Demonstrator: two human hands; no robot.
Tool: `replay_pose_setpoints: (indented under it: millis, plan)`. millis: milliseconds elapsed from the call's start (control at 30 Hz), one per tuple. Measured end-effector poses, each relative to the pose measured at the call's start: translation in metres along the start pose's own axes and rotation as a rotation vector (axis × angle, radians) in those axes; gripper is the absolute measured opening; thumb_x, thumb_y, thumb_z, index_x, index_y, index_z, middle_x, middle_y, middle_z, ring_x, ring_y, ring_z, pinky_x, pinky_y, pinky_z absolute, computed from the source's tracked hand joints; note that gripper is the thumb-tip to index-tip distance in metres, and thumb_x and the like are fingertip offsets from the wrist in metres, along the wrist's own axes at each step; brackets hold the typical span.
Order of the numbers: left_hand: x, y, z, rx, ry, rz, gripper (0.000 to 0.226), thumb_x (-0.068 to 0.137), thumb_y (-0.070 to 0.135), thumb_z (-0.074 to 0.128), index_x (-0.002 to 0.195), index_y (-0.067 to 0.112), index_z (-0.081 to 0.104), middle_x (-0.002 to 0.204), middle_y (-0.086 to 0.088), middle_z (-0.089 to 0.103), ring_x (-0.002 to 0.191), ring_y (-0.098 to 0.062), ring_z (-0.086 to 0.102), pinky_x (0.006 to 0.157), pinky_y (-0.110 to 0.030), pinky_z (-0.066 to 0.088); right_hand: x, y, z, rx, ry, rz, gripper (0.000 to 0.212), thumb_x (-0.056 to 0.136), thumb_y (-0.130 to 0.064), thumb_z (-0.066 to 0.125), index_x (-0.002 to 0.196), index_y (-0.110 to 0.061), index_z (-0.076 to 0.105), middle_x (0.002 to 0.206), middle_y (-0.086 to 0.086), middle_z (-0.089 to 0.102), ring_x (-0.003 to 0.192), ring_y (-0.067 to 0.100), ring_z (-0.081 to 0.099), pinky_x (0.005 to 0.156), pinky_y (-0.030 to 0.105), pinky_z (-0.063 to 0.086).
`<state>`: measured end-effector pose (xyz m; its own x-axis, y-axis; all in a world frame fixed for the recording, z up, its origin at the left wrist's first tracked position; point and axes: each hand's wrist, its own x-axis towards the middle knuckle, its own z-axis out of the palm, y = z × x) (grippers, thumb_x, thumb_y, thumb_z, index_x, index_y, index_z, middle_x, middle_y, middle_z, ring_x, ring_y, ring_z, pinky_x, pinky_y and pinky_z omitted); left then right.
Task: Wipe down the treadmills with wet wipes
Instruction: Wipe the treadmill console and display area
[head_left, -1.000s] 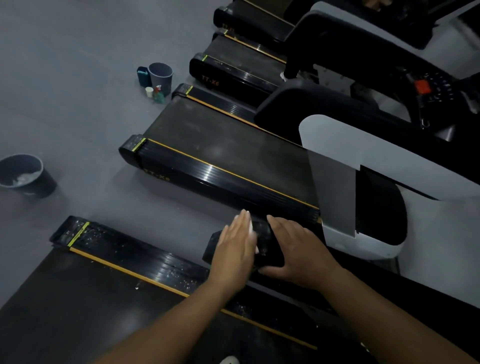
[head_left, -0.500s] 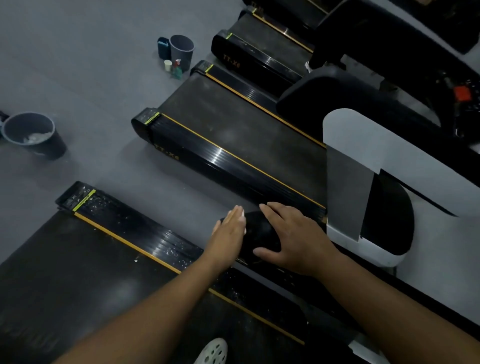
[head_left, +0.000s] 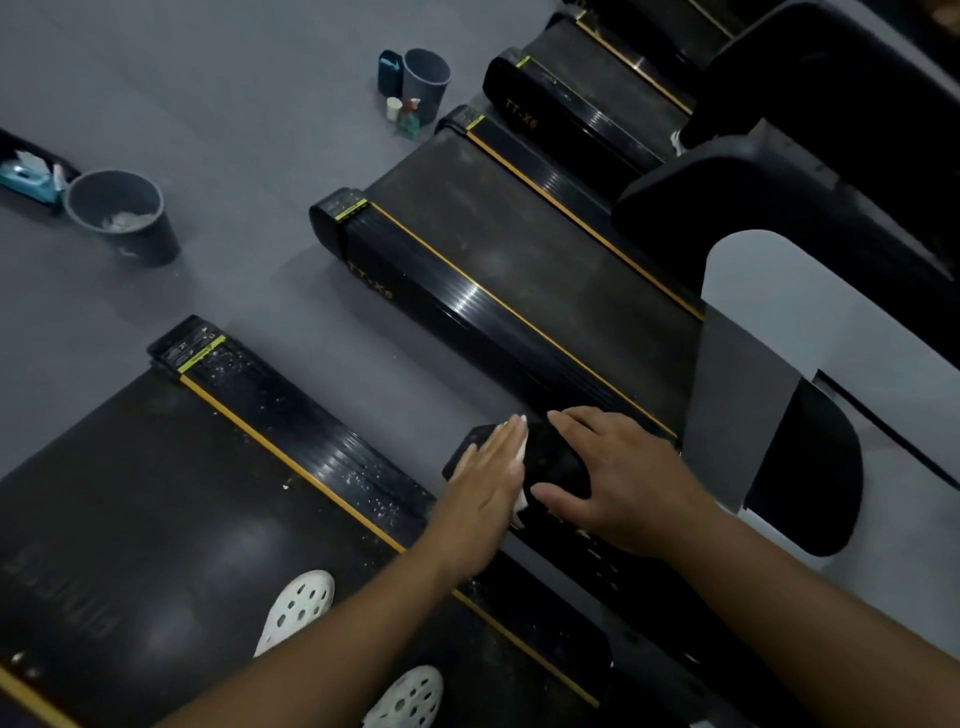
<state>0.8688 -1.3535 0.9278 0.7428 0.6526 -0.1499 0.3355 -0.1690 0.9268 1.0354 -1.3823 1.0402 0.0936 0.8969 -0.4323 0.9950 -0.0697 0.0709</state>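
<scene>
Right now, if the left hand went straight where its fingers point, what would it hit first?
Probably nothing soon: the left hand, flat on the wipe, would slide off the end of the black handrail. The next treadmill's side rail lies beyond, seemingly lower.

Plenty here you just can't make out

The wipe (head_left: 521, 500) is nearly all hidden under the flat left hand (head_left: 488, 483), with only white slivers poking out mid-frame. The right hand (head_left: 618, 478) wraps the rail end (head_left: 556, 462) and covers most of it. At the left edge the tray (head_left: 26, 179) is cut off. The bottles (head_left: 402, 111) by the top bin (head_left: 426, 78) are too small to read. The lettering (head_left: 52, 587) lower left is a blur, and the lower shoe (head_left: 405, 699) runs off the bottom.
</scene>
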Motion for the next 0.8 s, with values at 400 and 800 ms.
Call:
replay_pose_setpoints:
  millis: [400,800]
  plan:
    - [0.009,-0.034,0.0,0.032,-0.005,-0.08,0.052,0.113,0.024,0.019,0.163,0.017,0.005,0.168,0.007,-0.002,0.155,-0.007,-0.004,0.126,-0.033,-0.002,0.002,-0.001,0.002,0.03,0.036,0.005,0.088,0.082,-0.082,0.017,0.153,-0.034,0.038,0.149,-0.016,0.043,0.132,0.007,0.043,0.095,0.032,0.047]
    - [0.02,-0.025,-0.002,0.164,0.018,-0.069,0.06,0.109,0.011,0.035,0.163,0.015,0.007,0.17,0.001,0.005,0.156,-0.011,0.002,0.126,-0.032,-0.001,-0.002,0.0,-0.002,0.146,0.057,-0.024,0.105,0.073,-0.091,0.028,0.16,-0.036,0.009,0.163,-0.017,0.019,0.146,0.005,0.021,0.11,0.037,0.037]
